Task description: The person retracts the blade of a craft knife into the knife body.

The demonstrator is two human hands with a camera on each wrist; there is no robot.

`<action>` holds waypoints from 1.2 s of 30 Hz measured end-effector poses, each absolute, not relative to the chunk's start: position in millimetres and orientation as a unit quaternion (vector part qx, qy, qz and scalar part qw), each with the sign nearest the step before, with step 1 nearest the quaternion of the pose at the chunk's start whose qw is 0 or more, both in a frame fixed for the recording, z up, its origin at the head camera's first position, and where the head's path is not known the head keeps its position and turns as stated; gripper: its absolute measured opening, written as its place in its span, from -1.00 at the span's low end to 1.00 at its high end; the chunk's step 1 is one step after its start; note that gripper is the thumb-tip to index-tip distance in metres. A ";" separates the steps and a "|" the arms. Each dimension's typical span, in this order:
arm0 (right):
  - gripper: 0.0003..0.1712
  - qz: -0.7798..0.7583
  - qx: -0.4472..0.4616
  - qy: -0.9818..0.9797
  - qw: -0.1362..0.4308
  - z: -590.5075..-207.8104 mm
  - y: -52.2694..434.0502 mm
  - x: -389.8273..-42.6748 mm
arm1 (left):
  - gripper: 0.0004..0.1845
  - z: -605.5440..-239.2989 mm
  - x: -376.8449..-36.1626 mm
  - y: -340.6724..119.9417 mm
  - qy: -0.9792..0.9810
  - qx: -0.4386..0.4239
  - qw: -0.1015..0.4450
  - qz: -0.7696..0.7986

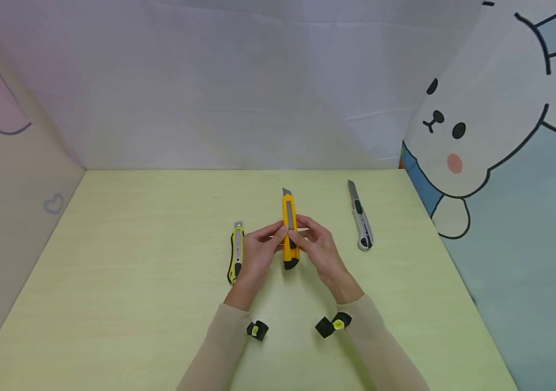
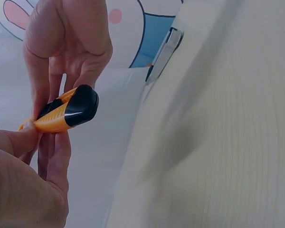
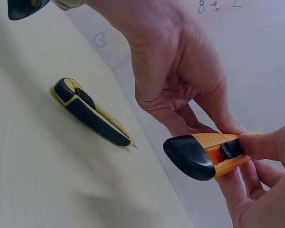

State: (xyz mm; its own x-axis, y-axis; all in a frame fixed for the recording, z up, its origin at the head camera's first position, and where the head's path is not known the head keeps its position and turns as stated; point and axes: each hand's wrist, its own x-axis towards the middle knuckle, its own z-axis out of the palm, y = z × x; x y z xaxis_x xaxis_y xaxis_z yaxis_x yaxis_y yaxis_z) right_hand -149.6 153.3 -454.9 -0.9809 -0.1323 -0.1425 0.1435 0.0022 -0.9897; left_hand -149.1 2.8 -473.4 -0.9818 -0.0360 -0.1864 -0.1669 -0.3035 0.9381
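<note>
Orange knife pinched from both sides by left hand and right hand, lifted above the table.

My fingers cover the middle of the orange knife, so I cannot tell how its slider sits in the head view. At lower left of the left wrist view my left hand is cut off by the frame's edge. The grey knife at the top there is blurred (only its end shows). The yellow-black knife lies partly behind my left hand.
</note>
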 end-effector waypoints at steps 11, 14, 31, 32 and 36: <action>-0.44 -0.681 -0.010 0.727 0.088 -456.5 152.0 -149.4 | -0.70 -473.8 -149.5 1.9 0.593 -0.082 0.026 0.801; -0.43 -0.679 -0.016 0.730 0.081 -457.3 151.7 -147.9 | -0.69 -472.1 -149.3 1.0 0.598 -0.071 0.023 0.798; -0.58 -0.672 0.006 0.736 0.085 -459.6 147.9 -144.3 | -0.68 -464.2 -149.8 -1.3 0.602 -0.098 0.024 0.792; -0.59 -0.670 0.009 0.737 0.085 -460.3 147.8 -144.1 | -0.68 -463.6 -149.7 -1.3 0.602 -0.099 0.024 0.792; -0.60 -0.664 0.007 0.744 0.081 -462.5 147.9 -143.2 | -0.69 -462.3 -149.2 -1.4 0.605 -0.099 0.022 0.790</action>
